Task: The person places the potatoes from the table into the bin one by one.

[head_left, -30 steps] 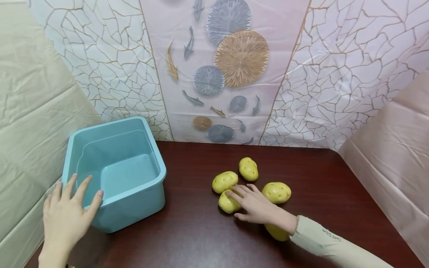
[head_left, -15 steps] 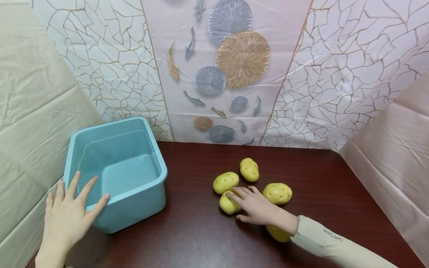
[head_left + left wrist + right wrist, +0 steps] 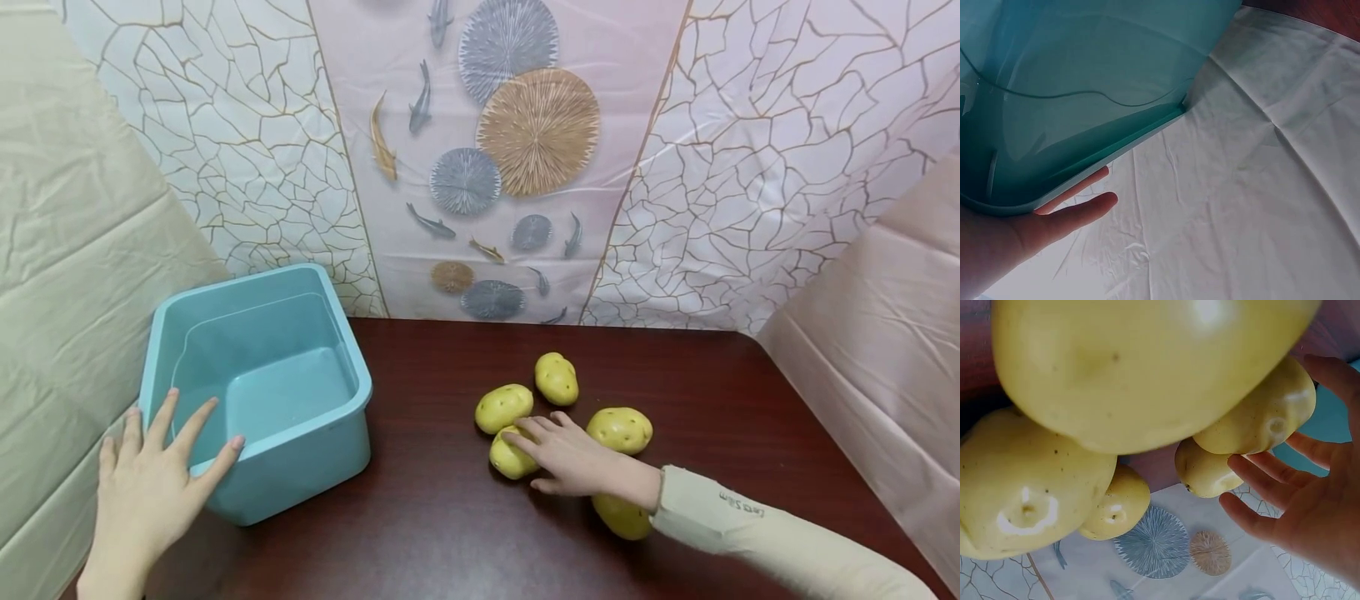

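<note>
My left hand is at the near left corner of a light blue plastic tub, fingers spread over its rim. In the left wrist view, two fingers show just outside the tub wall. Fingers of my right hand lie extended over the top of a yellow potato, its right side hidden under them. The thumb stands out toward the near side. Another potato shows partly below the right wrist, and one more potato lies just beyond it.
Two further potatoes lie behind the right hand: one potato touching the reached-for one, another potato farther back. All are on a dark red-brown table. Patterned cloth hangs along the back edge, and beige cloth borders the left.
The left hand's fingers and thumb have shifted slightly right along the tub's rim. The right hand stays over the same potato, its wrist and sleeve slightly raised in the view.
</note>
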The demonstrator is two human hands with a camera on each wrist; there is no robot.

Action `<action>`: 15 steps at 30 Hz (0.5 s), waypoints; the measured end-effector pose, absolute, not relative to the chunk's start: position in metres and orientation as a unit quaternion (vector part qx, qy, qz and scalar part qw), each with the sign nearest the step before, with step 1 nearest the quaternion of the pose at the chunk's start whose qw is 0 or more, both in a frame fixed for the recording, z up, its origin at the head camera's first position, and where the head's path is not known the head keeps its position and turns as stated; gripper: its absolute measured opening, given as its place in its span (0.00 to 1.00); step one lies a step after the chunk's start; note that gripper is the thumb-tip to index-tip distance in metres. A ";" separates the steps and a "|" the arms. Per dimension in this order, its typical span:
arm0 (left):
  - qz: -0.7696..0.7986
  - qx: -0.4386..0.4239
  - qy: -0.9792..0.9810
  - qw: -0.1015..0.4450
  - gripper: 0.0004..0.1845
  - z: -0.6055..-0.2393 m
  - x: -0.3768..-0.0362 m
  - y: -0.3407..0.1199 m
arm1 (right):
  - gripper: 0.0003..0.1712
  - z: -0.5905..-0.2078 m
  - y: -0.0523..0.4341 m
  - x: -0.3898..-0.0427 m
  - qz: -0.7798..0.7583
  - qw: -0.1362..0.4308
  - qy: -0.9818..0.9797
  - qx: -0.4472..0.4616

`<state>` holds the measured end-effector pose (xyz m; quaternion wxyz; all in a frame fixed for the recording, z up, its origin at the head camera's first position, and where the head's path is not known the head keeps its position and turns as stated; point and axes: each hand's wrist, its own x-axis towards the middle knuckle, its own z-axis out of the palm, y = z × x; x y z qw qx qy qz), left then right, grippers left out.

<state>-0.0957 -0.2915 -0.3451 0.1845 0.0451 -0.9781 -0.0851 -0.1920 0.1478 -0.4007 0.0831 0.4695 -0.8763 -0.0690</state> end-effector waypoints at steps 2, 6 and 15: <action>-0.086 0.043 -0.977 0.190 0.34 -0.345 -0.096 -0.292 | 0.41 -0.401 0.147 -0.194 -0.071 0.085 -0.875 0.472; -0.088 0.034 -0.975 0.201 0.33 -0.346 -0.096 -0.293 | 0.41 -0.401 0.145 -0.196 -0.071 0.082 -0.873 0.475; -0.090 0.012 -0.975 0.203 0.33 -0.346 -0.095 -0.294 | 0.42 -0.401 0.142 -0.199 -0.063 0.056 -0.876 0.475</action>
